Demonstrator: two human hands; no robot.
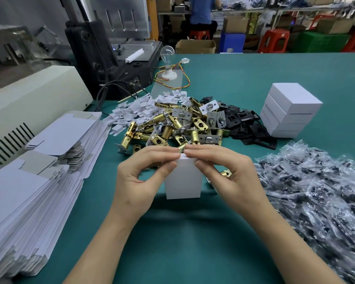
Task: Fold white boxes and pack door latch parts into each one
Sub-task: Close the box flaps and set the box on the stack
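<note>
A white box (182,181) is stood upright on the green bench (193,232), just in front of the heap of brass latches (172,128), and is pinched at its top edge by both hands. The top flap is gripped between thumb and forefinger of the left hand (139,177), and likewise by the right hand (230,173), the fingers nearly meeting. The box is judged to be light, thin card, stiff along its creases but easily dented on its flat walls, so it is best taken at folded edges and corners. The latches are judged heavy and hard; once the box is filled, its bottom should be supported.
</note>
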